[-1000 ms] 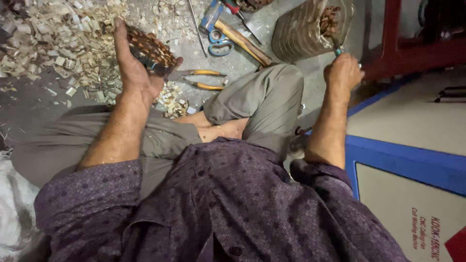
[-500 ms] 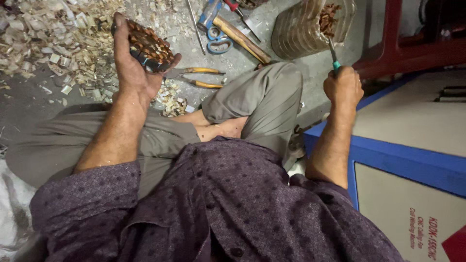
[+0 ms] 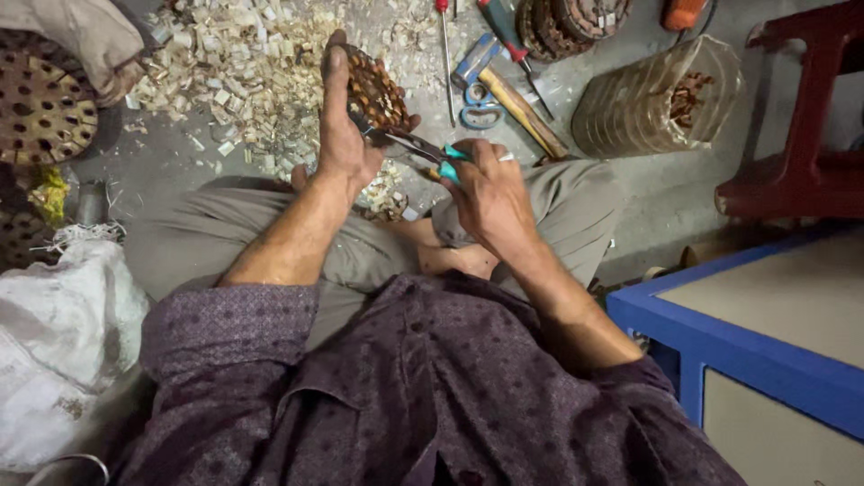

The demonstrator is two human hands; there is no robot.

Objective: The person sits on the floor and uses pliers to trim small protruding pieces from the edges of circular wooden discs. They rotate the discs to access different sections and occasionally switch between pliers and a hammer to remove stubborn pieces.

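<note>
Left hand [image 3: 342, 135] closed around a brown beaded disc [image 3: 373, 90], held upright above the floor. Right hand [image 3: 486, 189] grips teal-handled pliers [image 3: 423, 148], tips touching the disc's lower edge. Pale wood chips [image 3: 234, 63] litter the floor behind; hammer [image 3: 513, 94] and clear jar [image 3: 657, 94] lie near.

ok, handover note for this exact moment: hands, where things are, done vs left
Left hand: grip closed on a round brown woven piece, held on edge above the floor.
Right hand: grip closed on teal-handled pliers, whose tip meets the piece's lower edge.
Around: pile of pale wood chips on the floor to the left, hammer, blue scissors and screwdriver ahead, clear bag of stacked discs to the right.
Done: judging by the chips, much trimming already.
Left: this piece is mid-work; how much of it remains cannot be told.
</note>
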